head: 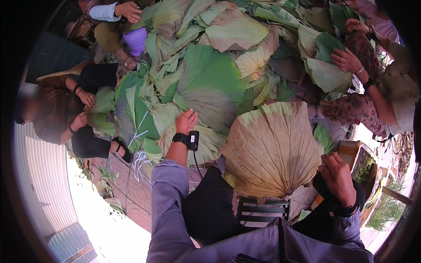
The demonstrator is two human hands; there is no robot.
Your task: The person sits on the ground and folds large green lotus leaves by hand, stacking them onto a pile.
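Note:
A large pile of green and brown lotus leaves [210,75] lies before me. My left hand [186,121] reaches over the pile, at the lower edge of a big green lotus leaf [213,79]; its fingers are stretched and hold nothing that I can see. My right hand [337,174] has its fingers curled at the right edge of a broad, dried brown lotus leaf [271,148], which spreads above my lap. Whether the fingers pinch that edge is hard to see.
Co-workers sit at the left [49,115] and right [394,82]; another's hand [129,11] is at the upper left by a purple plastic container [135,41]. White plastic strips [141,164] lie left of me. Slats of a dark stool [263,210] show between my legs.

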